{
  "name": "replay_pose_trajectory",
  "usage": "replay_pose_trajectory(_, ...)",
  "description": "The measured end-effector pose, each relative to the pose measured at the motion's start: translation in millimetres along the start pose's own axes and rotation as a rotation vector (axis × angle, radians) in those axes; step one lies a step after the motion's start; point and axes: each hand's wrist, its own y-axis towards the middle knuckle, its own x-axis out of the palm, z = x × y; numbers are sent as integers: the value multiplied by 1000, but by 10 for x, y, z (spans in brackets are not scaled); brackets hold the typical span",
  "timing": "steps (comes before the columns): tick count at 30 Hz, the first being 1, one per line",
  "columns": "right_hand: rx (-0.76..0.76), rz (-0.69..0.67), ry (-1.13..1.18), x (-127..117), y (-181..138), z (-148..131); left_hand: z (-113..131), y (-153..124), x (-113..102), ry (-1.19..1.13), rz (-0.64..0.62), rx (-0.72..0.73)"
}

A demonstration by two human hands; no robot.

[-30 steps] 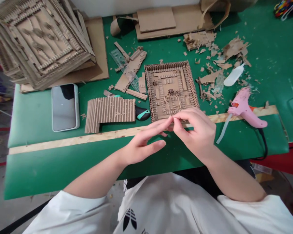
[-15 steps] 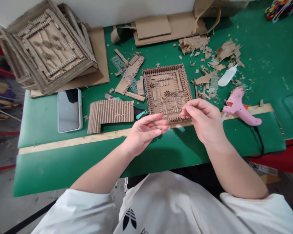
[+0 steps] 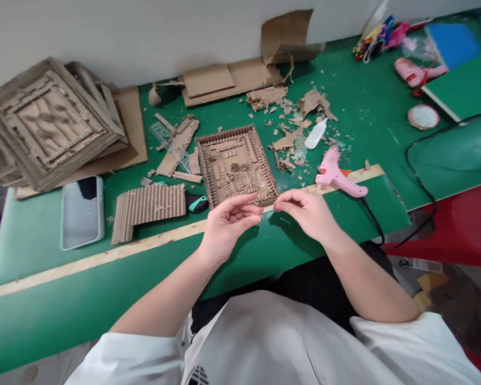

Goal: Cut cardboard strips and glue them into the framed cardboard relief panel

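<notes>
In front of me on the green table lies a square cardboard tray (image 3: 236,166) with corrugated walls and small cardboard strips and coils inside. My left hand (image 3: 229,222) hovers at its near edge, fingers apart and thumb stretched out, with nothing visible in it. To the right, my right hand (image 3: 304,211) has thumb and fingertips pinched together at the tray's near right corner; whatever is between them is too small to make out. Left of the tray sits a piece of corrugated cardboard (image 3: 150,206), partly covering a utility knife (image 3: 196,203) with a black and teal handle.
A pink glue gun (image 3: 339,176) with a black cord lies to the right, near a white bottle (image 3: 316,133) and torn cardboard scraps (image 3: 286,141). A phone (image 3: 82,214), stacked cardboard panels (image 3: 56,123) and a clear ruler (image 3: 170,147) are on the left.
The view has swung to the right, showing another pink glue gun and a round container. My right hand has lowered and come nearer my left, still pinched; my left fingers have curled a little.
</notes>
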Motion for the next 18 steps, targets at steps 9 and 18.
replay_pose_trajectory(9, -304, 357, -434, -618, -215, 319, -96, 11, 143, 461, -82, 170)
replay_pose_trajectory(18, -66, 384, -904, -983, -123, 718, -171, -151, 54, 802, -130, 353)
